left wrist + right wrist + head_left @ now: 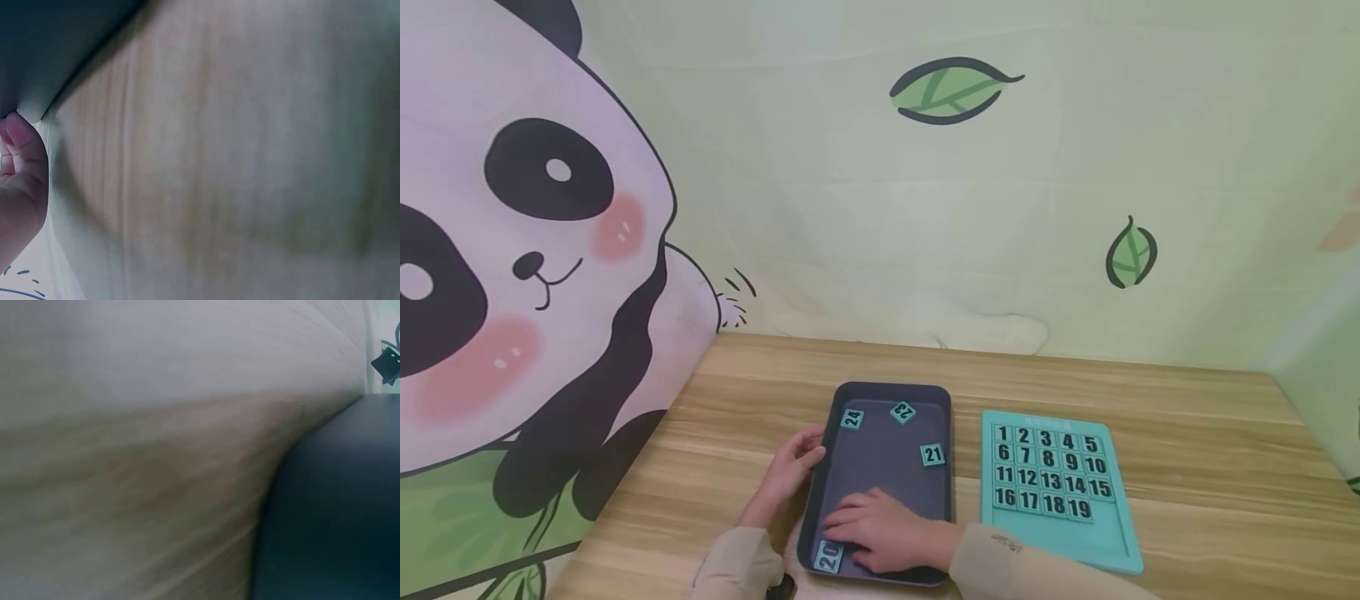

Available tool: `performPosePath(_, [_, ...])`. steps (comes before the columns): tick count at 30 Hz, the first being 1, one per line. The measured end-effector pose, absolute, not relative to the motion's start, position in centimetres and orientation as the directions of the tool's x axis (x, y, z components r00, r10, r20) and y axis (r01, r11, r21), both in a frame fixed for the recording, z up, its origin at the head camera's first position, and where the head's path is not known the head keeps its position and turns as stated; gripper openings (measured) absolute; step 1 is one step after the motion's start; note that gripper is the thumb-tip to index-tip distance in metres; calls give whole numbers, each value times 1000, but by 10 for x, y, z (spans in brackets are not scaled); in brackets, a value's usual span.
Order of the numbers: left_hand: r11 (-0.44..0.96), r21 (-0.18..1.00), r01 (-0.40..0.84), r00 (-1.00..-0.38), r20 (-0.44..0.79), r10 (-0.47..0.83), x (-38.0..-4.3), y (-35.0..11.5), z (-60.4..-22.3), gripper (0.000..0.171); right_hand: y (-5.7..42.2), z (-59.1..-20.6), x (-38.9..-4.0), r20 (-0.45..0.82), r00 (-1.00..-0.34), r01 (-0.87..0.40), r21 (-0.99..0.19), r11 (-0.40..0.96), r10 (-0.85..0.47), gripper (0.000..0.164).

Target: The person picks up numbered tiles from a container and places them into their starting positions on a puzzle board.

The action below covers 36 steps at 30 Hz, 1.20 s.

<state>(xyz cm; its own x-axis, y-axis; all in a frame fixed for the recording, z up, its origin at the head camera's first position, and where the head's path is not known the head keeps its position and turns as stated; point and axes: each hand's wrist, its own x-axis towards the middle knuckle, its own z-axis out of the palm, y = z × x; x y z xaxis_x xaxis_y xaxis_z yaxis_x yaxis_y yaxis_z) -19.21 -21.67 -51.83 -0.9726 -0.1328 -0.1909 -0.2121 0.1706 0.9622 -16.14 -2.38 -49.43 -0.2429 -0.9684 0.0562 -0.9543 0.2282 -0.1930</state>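
Observation:
A dark tray [880,475] lies lengthwise on the table with loose teal number tiles in it. My left hand [790,471] holds its left side, thumb by the rim; the left wrist view shows those fingers against the tray wall [56,50]. Low inside the tray, my right hand [887,531] reaches across from the right, fingers extended beside the 20 tile [828,557]. Farther up lie the 24 tile [852,418], a turned tile [903,412] and the 21 tile [932,454]. The right wrist view shows only the tray's outer side [337,512] and the table, no fingers.
To the tray's right lies a teal number board [1060,542], its tiles 1 to 19 set in rows above a bare lower strip. The wooden table [1210,467] meets a backdrop [820,208] printed with a panda and leaves.

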Motion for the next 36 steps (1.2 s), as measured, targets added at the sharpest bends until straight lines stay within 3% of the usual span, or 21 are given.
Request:
performPosePath(13, [166, 960, -227, -969, -206, -136, -191, -216, -515, 36, -39, -503, -161, 72, -174, -977, -141, 163, -982, 35])
performPosePath(25, [160, 964, -213, -971, -191, -142, -192, -215, -516, 35, -28, -498, -163, 126, -213, -972, -128, 197, -969, 30])
performPosePath(36, [177, 966, -186, -978, -165, -129, -191, -216, -516, 36, 2, -477, -166, 176, -300, -947, -172, 271, -938, 29])
